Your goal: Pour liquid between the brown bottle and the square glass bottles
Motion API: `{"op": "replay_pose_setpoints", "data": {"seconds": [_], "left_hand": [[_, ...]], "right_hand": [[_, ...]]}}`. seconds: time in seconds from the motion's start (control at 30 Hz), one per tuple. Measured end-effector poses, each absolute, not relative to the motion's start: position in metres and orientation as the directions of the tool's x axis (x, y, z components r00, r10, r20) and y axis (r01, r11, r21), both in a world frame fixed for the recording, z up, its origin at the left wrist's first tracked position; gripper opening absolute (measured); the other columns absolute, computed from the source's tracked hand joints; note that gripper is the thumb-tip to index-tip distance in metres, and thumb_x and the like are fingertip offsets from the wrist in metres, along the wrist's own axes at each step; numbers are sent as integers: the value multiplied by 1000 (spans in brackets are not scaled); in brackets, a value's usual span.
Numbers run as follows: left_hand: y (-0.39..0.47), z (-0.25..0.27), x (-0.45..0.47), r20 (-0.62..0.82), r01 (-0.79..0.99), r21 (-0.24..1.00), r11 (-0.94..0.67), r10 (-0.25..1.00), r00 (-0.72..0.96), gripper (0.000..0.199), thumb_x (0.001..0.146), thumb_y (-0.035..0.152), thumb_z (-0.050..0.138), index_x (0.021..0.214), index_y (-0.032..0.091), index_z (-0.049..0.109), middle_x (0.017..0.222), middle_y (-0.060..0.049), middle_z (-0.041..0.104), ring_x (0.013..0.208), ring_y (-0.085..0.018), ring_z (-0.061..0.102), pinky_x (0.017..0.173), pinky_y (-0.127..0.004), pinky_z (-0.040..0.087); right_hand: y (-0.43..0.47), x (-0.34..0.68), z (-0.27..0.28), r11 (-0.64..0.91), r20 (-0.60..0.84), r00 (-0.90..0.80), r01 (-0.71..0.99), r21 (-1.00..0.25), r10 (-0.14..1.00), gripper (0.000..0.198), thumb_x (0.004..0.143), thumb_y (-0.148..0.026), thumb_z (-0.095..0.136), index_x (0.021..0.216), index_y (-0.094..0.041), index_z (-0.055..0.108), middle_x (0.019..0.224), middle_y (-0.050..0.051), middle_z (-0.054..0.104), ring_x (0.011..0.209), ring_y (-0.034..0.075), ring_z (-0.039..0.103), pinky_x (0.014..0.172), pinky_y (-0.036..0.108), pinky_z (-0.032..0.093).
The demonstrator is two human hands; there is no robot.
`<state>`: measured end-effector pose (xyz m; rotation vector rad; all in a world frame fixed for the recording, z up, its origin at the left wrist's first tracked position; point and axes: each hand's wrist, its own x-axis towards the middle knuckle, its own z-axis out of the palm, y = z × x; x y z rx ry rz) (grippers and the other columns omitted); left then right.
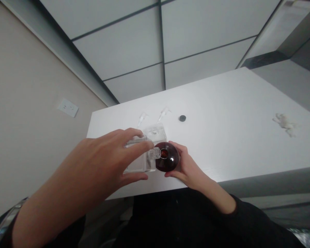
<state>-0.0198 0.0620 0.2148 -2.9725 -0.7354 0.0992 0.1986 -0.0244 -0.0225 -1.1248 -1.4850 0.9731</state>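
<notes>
My left hand (pixel 113 156) grips a clear square bottle (pixel 138 162), tipped so its threaded neck points right. That neck meets the open mouth of a dark reddish-brown round bottle (pixel 167 161). Around the brown bottle's right side wrap the fingers of my right hand (pixel 186 165). Whether liquid is flowing between the two mouths I cannot tell. Just behind them a second clear square bottle (pixel 158 132) stands uncapped on the table. Two clear-white pump heads (pixel 142 118) lie farther back, and a small dark round cap (pixel 182 118) is to their right.
The white table (pixel 222 127) runs off to the right, its front edge close to my body. A crumpled whitish thing (pixel 285 124) lies at the right. Behind are white cabinet panels (pixel 134 51); at left, a wall with a socket (pixel 68 107).
</notes>
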Motion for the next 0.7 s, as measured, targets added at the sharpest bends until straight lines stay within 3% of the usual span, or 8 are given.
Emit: {"op": "replay_pose_setpoints", "data": {"seconds": [0.7], "left_hand": [[63, 219, -15, -58, 465, -59, -883, 468, 882, 38, 111, 51, 54, 143, 34, 65, 133, -11, 76, 119, -33, 77, 89, -44, 68]], "right_hand": [[-25, 198, -20, 236, 227, -69, 181, -955, 971, 99, 85, -61, 88, 162, -28, 35, 159, 21, 57, 149, 41, 58, 123, 65, 47]]}}
